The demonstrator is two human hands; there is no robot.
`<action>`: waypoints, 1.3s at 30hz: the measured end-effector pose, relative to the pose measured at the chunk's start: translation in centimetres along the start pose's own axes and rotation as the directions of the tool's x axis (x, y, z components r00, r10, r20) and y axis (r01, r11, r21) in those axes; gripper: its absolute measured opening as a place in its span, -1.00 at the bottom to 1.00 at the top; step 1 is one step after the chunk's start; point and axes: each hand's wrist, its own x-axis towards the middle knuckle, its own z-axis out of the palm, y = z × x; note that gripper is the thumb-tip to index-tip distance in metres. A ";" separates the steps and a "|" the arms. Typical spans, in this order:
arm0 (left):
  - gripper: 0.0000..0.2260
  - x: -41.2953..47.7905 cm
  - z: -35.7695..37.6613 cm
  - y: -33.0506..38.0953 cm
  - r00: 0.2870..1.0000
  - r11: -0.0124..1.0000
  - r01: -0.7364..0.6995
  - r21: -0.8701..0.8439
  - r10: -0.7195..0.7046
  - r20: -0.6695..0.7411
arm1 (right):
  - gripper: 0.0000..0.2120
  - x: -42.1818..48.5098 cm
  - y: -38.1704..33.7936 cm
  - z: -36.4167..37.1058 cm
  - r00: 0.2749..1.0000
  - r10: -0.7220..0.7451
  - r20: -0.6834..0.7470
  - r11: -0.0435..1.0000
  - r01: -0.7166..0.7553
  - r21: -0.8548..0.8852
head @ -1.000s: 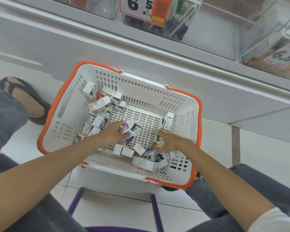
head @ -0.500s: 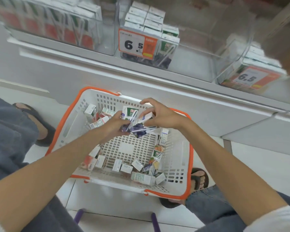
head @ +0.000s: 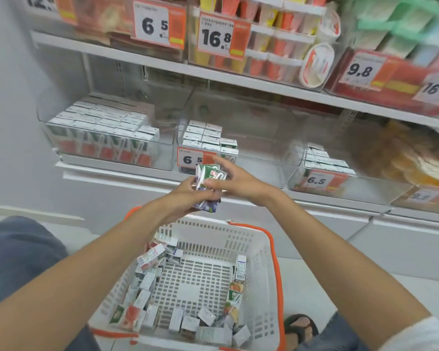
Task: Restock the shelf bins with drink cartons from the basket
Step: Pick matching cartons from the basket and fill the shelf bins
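My left hand [head: 188,198] and my right hand [head: 235,182] together grip a small bunch of drink cartons [head: 208,181], green and purple, held above the basket and just in front of the middle clear shelf bin [head: 251,148]. That bin holds a short stack of white-topped cartons at its left side behind a "6.5" price tag. The white basket with an orange rim [head: 264,252] stands on the floor below, with several loose cartons [head: 147,262] scattered along its sides and front.
A left bin [head: 104,138] is packed with red-and-green cartons. A right bin [head: 322,171] holds a few cartons behind a "6.5" tag. The upper shelf [head: 238,79] carries cups and packets. A sandalled foot [head: 300,328] rests beside the basket.
Both hands rose out of the basket with cartons and moved up toward the middle bin. The view tilted up from the basket to the shelves.
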 end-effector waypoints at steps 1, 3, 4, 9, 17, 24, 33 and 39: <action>-0.57 0.3 0.2 0.9 0.999 0.998 -0.034 0.049 0.034 0.006 | -0.51 -0.1 -0.2 -0.6 0.999 0.021 0.024 0.994 -0.024 0.104; -0.56 1.3 0.5 2.7 0.995 0.980 -0.090 0.180 0.082 0.051 | -0.52 0.3 -0.7 -2.0 0.999 0.026 -0.028 0.980 -0.020 0.196; -0.52 2.0 0.6 3.7 0.993 0.968 -0.116 0.222 0.104 0.064 | -0.47 0.7 -1.0 -2.7 0.996 0.016 -0.092 0.979 0.003 0.205; -0.03 7.3 -0.4 7.5 0.939 0.638 -0.239 0.732 0.343 0.007 | -0.46 3.8 -1.5 -7.3 0.882 -0.094 -0.462 0.984 0.152 0.090; 0.15 14.4 -4.2 7.7 0.971 0.135 -0.113 0.984 0.225 0.081 | -0.44 11.9 1.4 -14.4 0.669 -0.198 -0.716 0.980 0.148 -0.132; 0.24 15.3 -5.0 5.8 0.975 -0.026 -0.035 0.999 0.217 0.039 | -0.14 17.3 4.8 -14.0 0.928 -0.037 -0.372 0.995 -0.001 -0.100; 0.23 14.9 -4.5 6.1 0.978 -0.049 -0.033 0.998 0.206 0.042 | -0.45 17.2 6.0 -13.3 0.958 0.285 -0.035 0.957 -0.282 0.065; 0.21 15.2 -4.7 6.0 0.977 -0.027 -0.050 0.998 0.207 0.054 | -0.28 16.9 5.6 -12.0 0.952 0.292 -0.098 0.957 -0.290 0.026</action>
